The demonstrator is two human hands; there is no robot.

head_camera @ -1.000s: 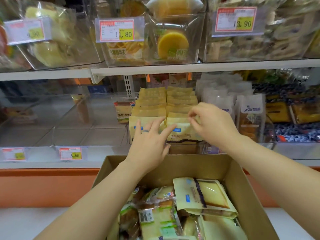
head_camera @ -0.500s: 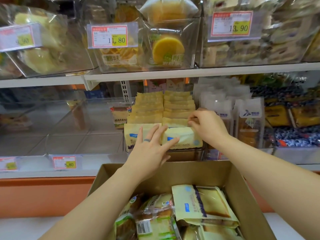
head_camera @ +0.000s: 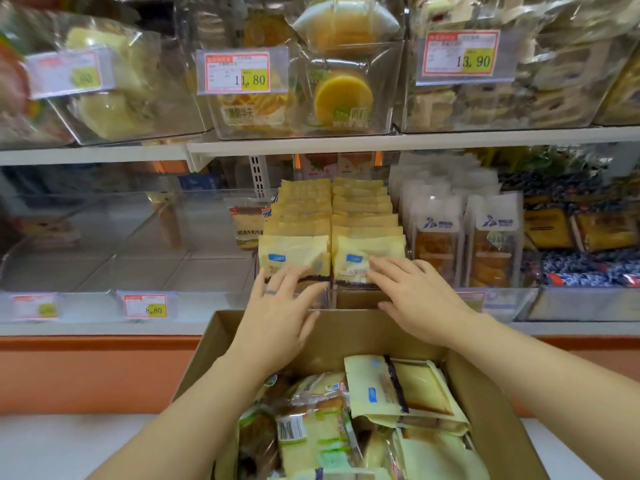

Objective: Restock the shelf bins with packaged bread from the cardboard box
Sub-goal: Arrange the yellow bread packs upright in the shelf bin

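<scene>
The bread is in two places. Some packs lie loose in the box (head_camera: pixel 221 344): a yellow pack (head_camera: pixel 398 389) on top at its right side, and a clear-wrapped loaf (head_camera: pixel 311 441) with a barcode label at its left. More yellow packs stand on edge just beyond the box's far wall, in a clear bin (head_camera: pixel 360 300) on the lower shelf, ranked in two rows that run back from the box.

Both hands reach over the box's far wall to the front of these rows. The left hand (head_camera: pixel 277 320) has its fingers (head_camera: pixel 291 277) straight and spread, the tips touching the lower face of the left front pack (head_camera: pixel 294 254); one finger wears a ring (head_camera: pixel 271 292). The right hand (head_camera: pixel 415 299) has its fingers (head_camera: pixel 381 266) straight and slightly spread, lying flat against the lower right of the right front pack (head_camera: pixel 363 252). Neither hand pinches or curls round a pack.

Beyond the box to the right stand white packs (head_camera: pixel 436 237) of brown bread, just beside the yellow rows. Beyond the box to the left are clear bins (head_camera: pixel 104 237), one with a price tag (head_camera: pixel 145 305) reading 8.80 on its front. High above the box, the upper shelf (head_camera: pixel 346 144) carries more clear bins of wrapped cakes, with tags reading 11.80 (head_camera: pixel 242 72) and 13.90 (head_camera: pixel 460 57).
</scene>
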